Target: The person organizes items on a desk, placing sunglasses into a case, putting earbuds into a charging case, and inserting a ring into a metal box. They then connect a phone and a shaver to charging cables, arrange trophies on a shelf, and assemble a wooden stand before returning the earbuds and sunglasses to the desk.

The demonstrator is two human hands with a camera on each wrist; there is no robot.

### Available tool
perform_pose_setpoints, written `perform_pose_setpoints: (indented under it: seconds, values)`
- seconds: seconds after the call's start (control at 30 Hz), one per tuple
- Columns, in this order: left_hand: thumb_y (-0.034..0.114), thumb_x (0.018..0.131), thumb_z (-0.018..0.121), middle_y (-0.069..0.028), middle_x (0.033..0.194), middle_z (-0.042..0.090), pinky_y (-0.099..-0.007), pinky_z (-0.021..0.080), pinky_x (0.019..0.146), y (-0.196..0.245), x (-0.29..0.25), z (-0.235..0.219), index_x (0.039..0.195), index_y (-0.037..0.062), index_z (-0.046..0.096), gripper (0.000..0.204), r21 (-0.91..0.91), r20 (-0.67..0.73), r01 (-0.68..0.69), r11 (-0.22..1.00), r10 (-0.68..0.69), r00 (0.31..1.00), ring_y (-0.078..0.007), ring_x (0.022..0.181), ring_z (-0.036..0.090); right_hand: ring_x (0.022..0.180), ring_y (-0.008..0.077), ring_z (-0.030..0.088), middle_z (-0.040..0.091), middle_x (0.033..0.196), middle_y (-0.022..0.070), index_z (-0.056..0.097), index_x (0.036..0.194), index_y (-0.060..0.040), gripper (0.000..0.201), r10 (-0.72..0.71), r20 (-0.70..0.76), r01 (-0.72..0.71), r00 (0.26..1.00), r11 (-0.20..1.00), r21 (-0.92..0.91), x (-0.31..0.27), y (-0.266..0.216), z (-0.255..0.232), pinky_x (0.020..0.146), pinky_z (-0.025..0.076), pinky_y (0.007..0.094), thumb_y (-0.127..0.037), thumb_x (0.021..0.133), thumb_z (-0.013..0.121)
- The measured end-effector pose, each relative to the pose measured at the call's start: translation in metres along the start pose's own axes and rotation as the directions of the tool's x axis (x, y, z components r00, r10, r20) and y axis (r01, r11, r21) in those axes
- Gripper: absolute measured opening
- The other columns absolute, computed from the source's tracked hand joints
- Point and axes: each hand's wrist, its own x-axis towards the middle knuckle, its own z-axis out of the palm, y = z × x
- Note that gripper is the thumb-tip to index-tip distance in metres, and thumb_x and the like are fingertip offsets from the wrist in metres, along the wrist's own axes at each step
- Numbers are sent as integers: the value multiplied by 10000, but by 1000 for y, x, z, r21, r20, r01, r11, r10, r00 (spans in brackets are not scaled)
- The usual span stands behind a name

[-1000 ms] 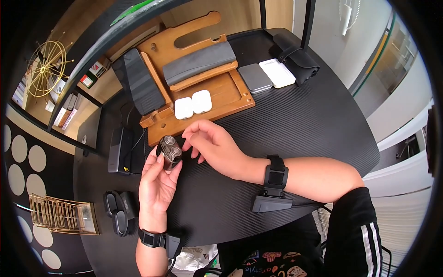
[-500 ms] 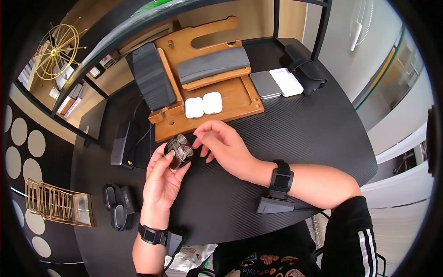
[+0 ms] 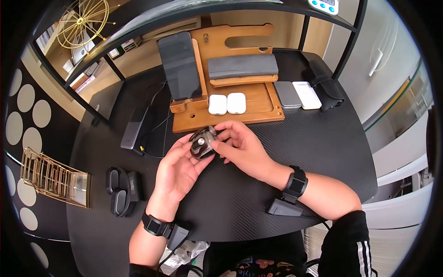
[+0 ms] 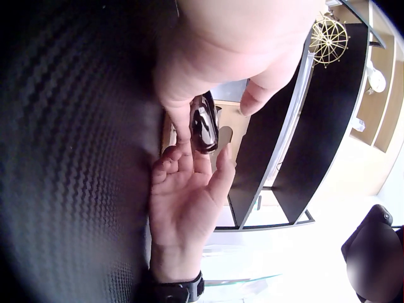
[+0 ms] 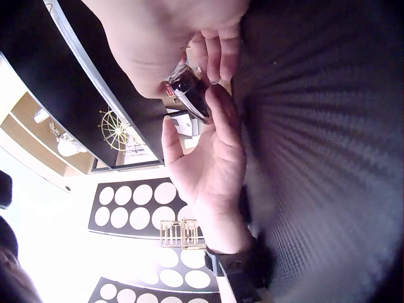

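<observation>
A small, dark, glossy device (image 3: 202, 142) with a round silver button is between the two hands in the head view. The left hand (image 3: 174, 176) supports it from below and the left with extended fingers, its thumb standing off the surface in both wrist views. At the device's right side, the right hand (image 3: 247, 154) pinches the edge between thumb and fingers. The left wrist view shows the glossy side of the device (image 4: 205, 124) above the right hand (image 4: 183, 202). In the right wrist view the device (image 5: 188, 93) lies against the fingers of the left hand (image 5: 211, 164).
Behind the hands, a wooden stand (image 3: 184, 123) holds a phone (image 3: 180, 64), a grey case (image 3: 242, 65) and two white cases (image 3: 236, 103). Flat boxes (image 3: 288, 95) and a black pouch (image 3: 327, 87) lie right. Left are a power bank (image 3: 134, 129) and a black object (image 3: 121, 191).
The right hand has moved onto the device and pinches its edge. The device has turned, its two round heads no longer facing up. The left thumb has come off it, and the head view has shifted.
</observation>
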Motion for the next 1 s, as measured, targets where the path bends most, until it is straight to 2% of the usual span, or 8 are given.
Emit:
perform_pose_setpoints:
  seconds: [0.13,0.27,0.47,0.53,0.6,0.8,0.87,1.0]
  values:
    - [206,872,484,-177,1209,528,-435,396,1000,-2,-2,1,1217,-7,469,405,13,86,46,999,-47,995,-275,1119,520,660,38,481,557,821,18,484,1108,-16,400,-45,-7,44,999,997,-71,0,1,0,564,419,193,-142,796,701]
    - [277,831,526,-182,1248,494,-443,366,1019,0,-3,4,1295,11,404,549,81,125,52,995,-62,990,-283,1155,494,632,34,480,557,824,23,482,1113,-17,402,-24,-3,24,1000,997,-79,0,-1,-1,543,416,184,-93,786,703]
    - [280,858,515,-151,1291,460,-466,361,1015,1,-5,6,1328,61,379,537,143,170,65,988,-90,981,-273,1190,463,618,39,513,556,835,36,449,1141,-5,388,100,-86,-98,991,995,23,-1,-11,0,500,430,185,-84,823,656]
    - [252,871,511,-138,1300,457,-462,370,1007,0,-5,4,1345,73,356,530,167,195,52,985,-85,977,-278,1193,465,597,36,508,558,803,25,456,1129,-10,364,97,-92,-92,991,994,54,-2,-12,0,485,410,176,-92,832,650]
    - [219,875,510,-137,1303,455,-457,383,995,0,-6,5,1367,74,315,549,241,199,71,968,-121,973,-279,1197,465,663,33,533,559,787,-18,473,1129,-37,336,88,-112,-85,990,996,25,-3,-12,-3,501,401,174,-72,836,633]
    - [201,894,492,-164,1300,449,-443,410,967,0,-5,6,1384,71,253,561,267,231,87,960,-151,961,-373,1164,492,572,10,485,582,745,-25,488,1084,-43,295,89,-172,-72,981,992,102,0,-15,-2,457,342,152,-58,828,634]
    - [186,901,476,-162,1296,451,-439,422,958,0,-6,6,1381,69,254,541,273,228,111,956,-177,957,-370,1151,504,641,44,544,606,791,34,457,1097,-1,365,78,-125,-60,989,987,147,0,-15,-1,513,430,168,-46,805,671]
    - [174,899,470,-155,1275,471,-443,427,956,0,-6,5,1377,67,257,535,234,192,137,963,-183,964,-358,1132,521,696,62,566,604,831,42,453,1117,-1,394,110,-54,-106,992,992,64,0,-17,-1,603,472,181,-41,796,679]
